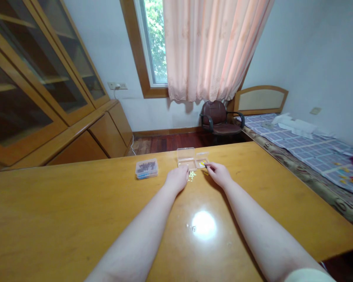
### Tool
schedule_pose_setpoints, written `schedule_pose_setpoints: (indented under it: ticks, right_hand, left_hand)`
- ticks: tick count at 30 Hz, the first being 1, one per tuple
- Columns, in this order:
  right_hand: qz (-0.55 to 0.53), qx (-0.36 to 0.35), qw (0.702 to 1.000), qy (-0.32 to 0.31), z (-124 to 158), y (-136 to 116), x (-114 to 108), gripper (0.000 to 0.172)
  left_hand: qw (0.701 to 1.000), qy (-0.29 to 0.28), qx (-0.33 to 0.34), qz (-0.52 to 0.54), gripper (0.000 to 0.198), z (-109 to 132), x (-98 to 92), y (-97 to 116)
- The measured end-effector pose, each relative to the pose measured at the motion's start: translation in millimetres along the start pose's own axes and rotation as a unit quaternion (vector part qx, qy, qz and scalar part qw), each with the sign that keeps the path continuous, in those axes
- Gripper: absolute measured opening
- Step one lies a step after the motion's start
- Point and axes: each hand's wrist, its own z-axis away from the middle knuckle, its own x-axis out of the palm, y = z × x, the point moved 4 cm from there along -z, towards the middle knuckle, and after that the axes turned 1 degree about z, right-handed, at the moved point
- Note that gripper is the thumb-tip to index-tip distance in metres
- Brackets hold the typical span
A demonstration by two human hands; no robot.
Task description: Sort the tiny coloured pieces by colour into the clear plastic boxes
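Note:
My left hand [178,178] is at the near side of an open clear plastic box [187,163], its fingers curled in and closed beside a small pile of pale yellow-green pieces [191,176]. Whatever those fingers hold, if anything, is hidden. Across the pile, my right hand [220,174] has its thumb and fingertips pinched together at the edge of a smaller clear box [201,164]. Bright yellow pieces show inside that smaller box. What the pinch holds is too small to make out. A few more yellow bits lie under the right fingers.
A closed clear box [147,169] with dark and blue contents stands to the left on the wooden table [76,219]. Beyond the table are a brown armchair [220,121] and a glass-fronted cabinet [55,78]. A bed [300,145] adjoins the right side.

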Motion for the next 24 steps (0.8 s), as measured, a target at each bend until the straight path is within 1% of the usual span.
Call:
schedule_pose_setpoints:
  ticks: [4, 7, 10, 15, 19, 24]
  right_hand:
    - [0.117, 0.016, 0.991, -0.063, 1, -6, -8, 0.032]
    - [0.173, 0.041, 0.979, -0.102, 3, -8, -11, 0.031]
    - [0.199, 0.056, 0.971, -0.121, 4, -8, -12, 0.035]
    - [0.23, 0.056, 0.957, -0.165, 6, -11, -10, 0.044]
    - [0.248, 0.031, 0.949, -0.19, 7, -17, -4, 0.039]
    - [0.259, 0.019, 0.944, -0.201, 7, -19, 1, 0.034]
  left_hand:
    - [0.999, -0.046, -0.002, -0.016, 0.034, 6, 8.8, 8]
    - [0.997, -0.071, -0.009, -0.017, 0.035, 7, 12.0, 13]
    - [0.996, -0.087, -0.011, -0.023, 0.033, 8, 11.9, 16]
    - [0.995, -0.09, -0.022, -0.023, 0.035, 6, 8.9, 13]
    - [0.994, -0.102, -0.033, -0.02, 0.034, 4, 9.2, 10]
    - [0.995, -0.094, -0.017, -0.023, 0.033, 2, 12.5, 7]
